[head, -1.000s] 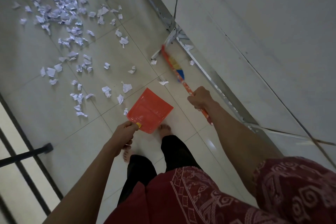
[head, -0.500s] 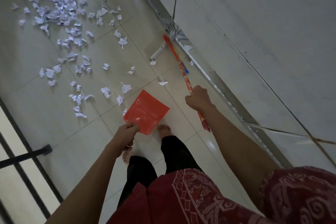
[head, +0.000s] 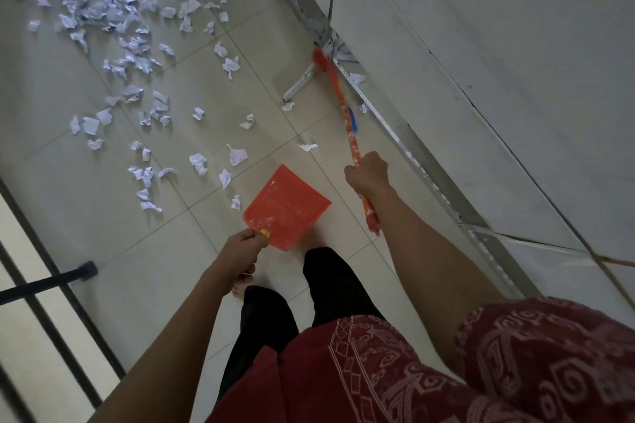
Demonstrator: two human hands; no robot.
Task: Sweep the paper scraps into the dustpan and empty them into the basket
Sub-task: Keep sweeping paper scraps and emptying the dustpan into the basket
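Head view, read from left to right. A black bar (head: 51,282) crosses the lower left of the tiled floor (head: 86,233). The paper scraps (head: 113,10) lie in a dense patch at upper left and thin out in a loose trail toward the dustpan (head: 287,206), the nearest pieces just beside its left edge. The pan looks empty, and the basket is not in view, so the sweeping is judged barely begun. Likely faults from here: the scraps are light, so a brisk stroke may scatter them rather than gather them. If the pan's lip is not pressed flat to the floor (contact cannot be told), pieces may slide beneath it. The few scraps beside the metal frame (head: 395,137) along the wall (head: 481,45) may lodge under it, and the broom (head: 355,146), whose far end lies against the frame's corner, may snag there. The left hand (head: 240,247) is closed around the dustpan's handle, with only a yellow tip showing past the fingers. The right hand (head: 367,173) is a tight fist around the broom's stick, near its rear end.
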